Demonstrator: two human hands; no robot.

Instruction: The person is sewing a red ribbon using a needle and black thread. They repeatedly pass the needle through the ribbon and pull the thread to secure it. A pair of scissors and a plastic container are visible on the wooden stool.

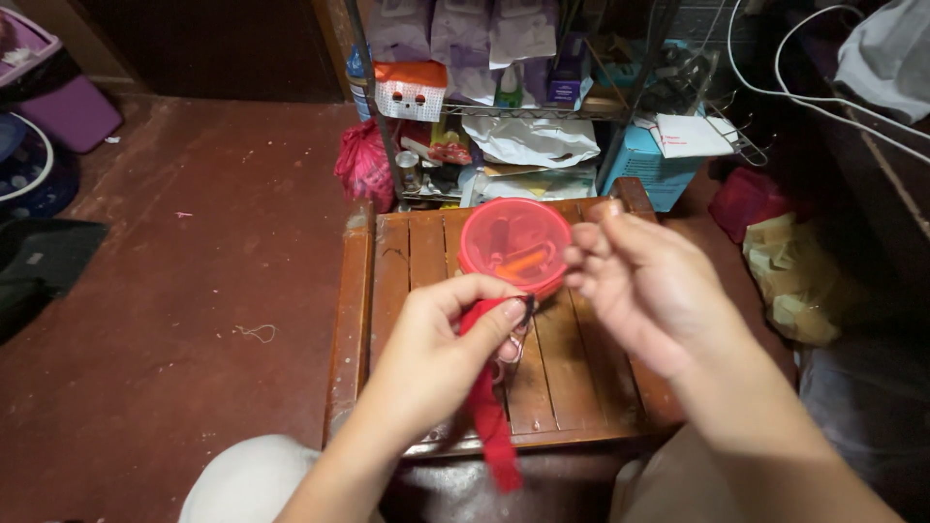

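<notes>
The left hand (436, 349) is pinched shut on a strip of red cloth (487, 407), thumb and forefinger pressing its upper end just in front of a round red plastic box (514, 242) that sits on the slatted wooden tabletop (412, 261). The rest of the cloth hangs limp past the near edge of the tabletop, so it reads as light, soft and floppy, with no stiffness of its own; the sound place to hold it is the top end, where the fingers already have it, since anything lower would simply fold away. Something small and dark shows at the fingertips, too fine to tell what it is. The right hand (644, 281) hovers beside the box with its fingertips drawn together as though nipping something very thin; whether anything lies between them I cannot tell. The box looks like thin, smooth plastic, light and easy to knock aside. Behind the tabletop stands a wire shelf (528, 107) crowded with packets and bottles, and a red bag (363, 165) rests on the floor beside it.
</notes>
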